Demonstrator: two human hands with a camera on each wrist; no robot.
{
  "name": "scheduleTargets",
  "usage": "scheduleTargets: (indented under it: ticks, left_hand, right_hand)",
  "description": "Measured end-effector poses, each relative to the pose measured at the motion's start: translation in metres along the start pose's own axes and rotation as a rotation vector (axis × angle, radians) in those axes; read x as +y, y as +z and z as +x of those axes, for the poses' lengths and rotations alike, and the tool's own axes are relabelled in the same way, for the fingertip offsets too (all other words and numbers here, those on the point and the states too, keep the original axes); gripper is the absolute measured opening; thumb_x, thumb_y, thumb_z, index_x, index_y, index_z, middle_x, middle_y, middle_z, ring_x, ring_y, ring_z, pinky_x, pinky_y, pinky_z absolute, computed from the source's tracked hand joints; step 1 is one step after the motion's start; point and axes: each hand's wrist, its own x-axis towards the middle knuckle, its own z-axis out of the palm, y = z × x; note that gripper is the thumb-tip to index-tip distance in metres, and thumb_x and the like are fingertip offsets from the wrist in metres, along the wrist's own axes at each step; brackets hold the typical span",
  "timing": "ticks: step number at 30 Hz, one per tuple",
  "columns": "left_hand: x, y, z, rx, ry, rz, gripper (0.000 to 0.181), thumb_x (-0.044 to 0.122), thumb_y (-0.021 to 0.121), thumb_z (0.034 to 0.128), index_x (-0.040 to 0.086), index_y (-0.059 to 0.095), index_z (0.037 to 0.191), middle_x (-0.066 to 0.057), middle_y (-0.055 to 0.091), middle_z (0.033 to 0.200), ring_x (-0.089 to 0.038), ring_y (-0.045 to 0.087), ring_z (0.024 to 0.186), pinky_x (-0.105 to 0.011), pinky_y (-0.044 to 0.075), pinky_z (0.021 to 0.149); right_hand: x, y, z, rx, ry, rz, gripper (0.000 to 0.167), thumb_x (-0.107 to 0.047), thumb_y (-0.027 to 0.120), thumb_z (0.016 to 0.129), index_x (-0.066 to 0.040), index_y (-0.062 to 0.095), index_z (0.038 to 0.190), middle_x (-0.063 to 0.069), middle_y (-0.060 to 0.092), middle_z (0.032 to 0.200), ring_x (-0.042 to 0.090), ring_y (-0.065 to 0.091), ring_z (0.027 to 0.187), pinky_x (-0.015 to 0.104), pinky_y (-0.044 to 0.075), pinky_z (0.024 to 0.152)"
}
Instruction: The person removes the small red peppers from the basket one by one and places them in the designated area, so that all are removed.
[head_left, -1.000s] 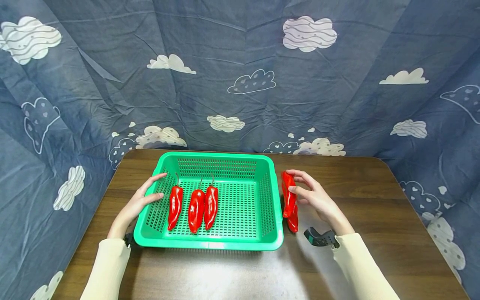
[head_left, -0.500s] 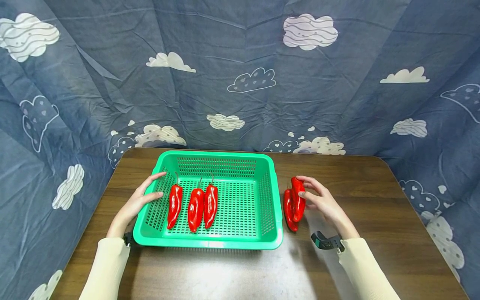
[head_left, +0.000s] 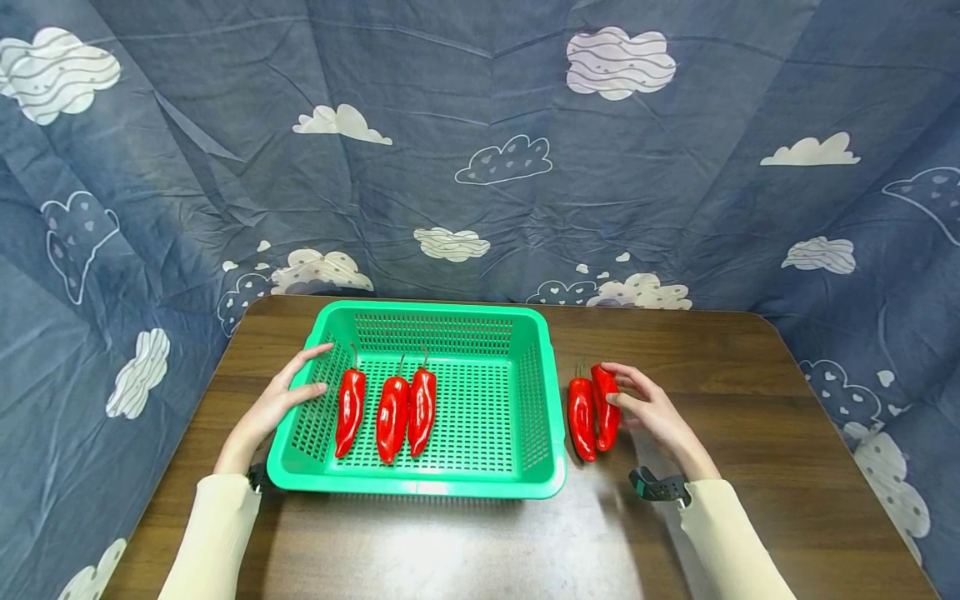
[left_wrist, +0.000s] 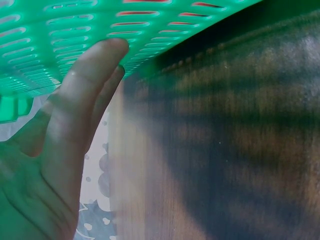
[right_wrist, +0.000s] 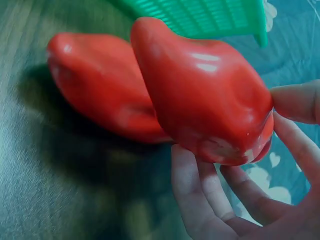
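Swings the held pepper [head_left: 606, 421] rightward, off the overlap, to a spot just beside the loose pepper [head_left: 581, 417] on the worktop [head_left: 712, 400], right of the green basket [head_left: 360, 486], apparently nearly set down, pinched between thumb and fingers of the right hand [head_left: 656, 412]. Keeps the left hand [head_left: 273, 407] at the basket's left side, fingers spread (three peppers [head_left: 392, 421] inside). Hard to make out: contact beneath the held pepper, plus any stem behind the fingers.

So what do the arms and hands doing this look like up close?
They're a person's: a left hand and right hand, both without gloves. The left sleeve and right sleeve are long, pale cream fabric. A curved black, green-marked device sits at the right wrist; a partly hidden black piece shows at the left.
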Motion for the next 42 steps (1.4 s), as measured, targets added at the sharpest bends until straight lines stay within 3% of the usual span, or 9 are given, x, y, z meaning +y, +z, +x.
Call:
scheduleTargets:
  ticks: [5,17,24,32,42]
  left_hand:
    - [0.0,0.0,0.0,-0.003,-0.003,0.001,0.058,0.013,0.052,0.0975,0.019,0.029,0.15,-0.009,0.013,0.156,-0.032,0.023,0.134,-0.031,0.039,0.093]
    - [0.0,-0.001,0.0,0.0,0.006,0.015,0.058,0.014,0.053,0.0973,0.019,0.03,0.15,-0.008,0.014,0.156,-0.031,0.021,0.136,-0.039,0.034,0.097]
    - [-0.001,-0.001,0.0,-0.005,-0.002,-0.014,0.058,0.014,0.053,0.0975,0.02,0.03,0.15,-0.008,0.014,0.155,-0.03,0.025,0.133,-0.033,0.039,0.094]
    - [0.0,0.0,0.0,-0.005,-0.005,-0.024,0.058,0.014,0.053,0.0976,0.019,0.029,0.15,-0.009,0.015,0.155,-0.032,0.027,0.132,-0.035,0.04,0.093]
    - [0.001,0.001,-0.001,-0.006,-0.007,-0.033,0.058,0.013,0.052,0.0978,0.019,0.029,0.151,-0.009,0.016,0.154,-0.033,0.032,0.128,-0.032,0.043,0.09]
  right_hand:
    - [0.008,0.0,0.0,0.003,0.001,0.028,0.048,-0.007,0.052,0.095,0.0,0.037,0.141,0.031,0.037,0.134,0.032,0.054,0.103,0.042,0.054,0.073]
    - [0.019,0.0,0.002,0.018,0.013,-0.047,0.05,-0.003,0.052,0.094,0.001,0.038,0.141,0.033,0.035,0.135,0.038,0.056,0.1,0.044,0.055,0.072]
    - [0.018,0.005,0.003,0.023,0.039,-0.097,0.05,-0.002,0.052,0.094,0.0,0.039,0.142,0.033,0.033,0.136,0.039,0.054,0.102,0.044,0.054,0.074]
    - [0.022,0.005,0.003,0.035,0.036,-0.119,0.049,-0.001,0.053,0.093,0.001,0.04,0.14,0.033,0.037,0.136,0.039,0.052,0.105,0.044,0.054,0.075]
    - [0.014,0.002,0.002,0.102,0.005,-0.133,0.046,0.001,0.052,0.092,0.004,0.043,0.137,0.033,0.041,0.131,0.037,0.057,0.1,0.044,0.054,0.076]
